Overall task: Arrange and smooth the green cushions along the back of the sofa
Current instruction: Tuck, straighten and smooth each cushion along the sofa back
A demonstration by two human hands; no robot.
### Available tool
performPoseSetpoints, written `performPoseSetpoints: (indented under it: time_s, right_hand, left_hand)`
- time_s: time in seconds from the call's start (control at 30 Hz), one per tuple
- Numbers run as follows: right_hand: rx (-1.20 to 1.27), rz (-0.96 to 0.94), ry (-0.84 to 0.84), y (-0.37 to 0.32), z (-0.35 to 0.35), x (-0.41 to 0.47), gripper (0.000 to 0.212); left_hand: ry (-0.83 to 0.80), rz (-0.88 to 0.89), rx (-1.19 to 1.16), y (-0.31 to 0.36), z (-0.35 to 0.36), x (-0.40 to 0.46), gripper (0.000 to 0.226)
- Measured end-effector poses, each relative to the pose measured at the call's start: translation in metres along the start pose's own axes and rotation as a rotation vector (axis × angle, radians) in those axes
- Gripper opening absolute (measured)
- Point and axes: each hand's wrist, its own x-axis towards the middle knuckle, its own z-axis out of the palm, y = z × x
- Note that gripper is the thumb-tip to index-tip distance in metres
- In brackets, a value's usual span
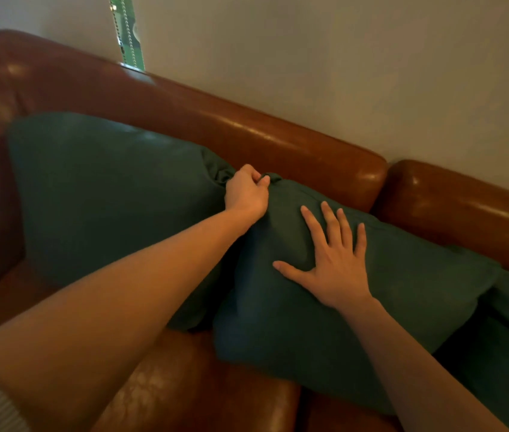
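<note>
The middle cushion point(324, 307), at frame centre against the sofa back point(278, 145), is being settled: its top corner is pinched by the left hand point(247, 194), while its face is pressed by the flat, spread right hand point(334, 269). Next, smoothing strokes toward the lower right seem called for.

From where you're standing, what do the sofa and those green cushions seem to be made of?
The sofa looks like brown leather or a leather lookalike: smooth and glossy, with bright highlights along the backrest. The middle green cushion looks like matte woven fabric, probably cotton; it shows no shine and bunches into soft folds where the left hand pinches its corner.
</note>
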Motion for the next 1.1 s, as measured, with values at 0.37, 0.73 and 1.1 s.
performPoseSetpoints:
  time_s: [0.37,0.73,1.1]
  right_hand:
    - [0.004,-0.026,0.001,-0.003,-0.003,-0.007,0.097]
    - [0.005,-0.036,-0.027,0.001,-0.008,-0.007,0.096]
    - [-0.011,-0.02,-0.061,0.0,-0.007,-0.002,0.098]
  left_hand:
    - [-0.07,0.438,0.558,0.008,-0.005,0.006,0.023]
    - [-0.485,0.07,0.177,0.019,-0.031,0.034,0.028]
    - [-0.04,0.295,0.352,0.006,-0.004,0.0,0.037]
